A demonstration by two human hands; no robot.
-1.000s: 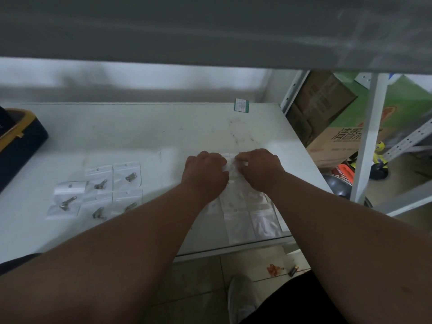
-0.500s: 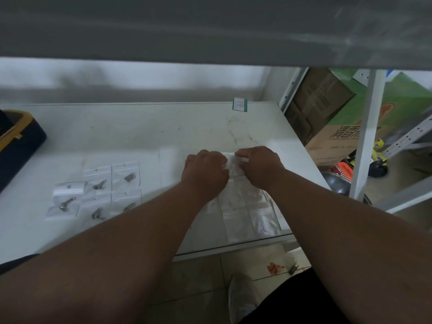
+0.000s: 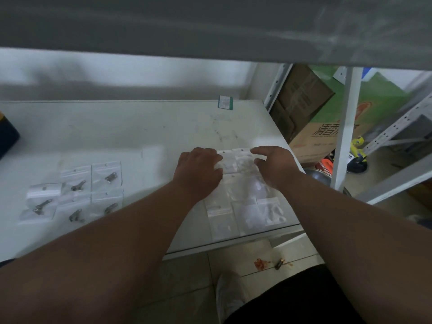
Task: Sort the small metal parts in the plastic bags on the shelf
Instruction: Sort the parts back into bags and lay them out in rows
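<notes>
Six little bags with metal parts [image 3: 74, 197] lie in neat rows on the shelf [image 3: 145, 132], while the left hand [image 3: 198, 169] and right hand [image 3: 274, 164], fingers loose, press on the unsorted bags [image 3: 243, 202].

The left hand [image 3: 198, 169] and right hand [image 3: 274, 166], bunched together a second earlier, drew apart at frame centre, uncovering two small bags [image 3: 236, 160] lying side by side between them.
</notes>
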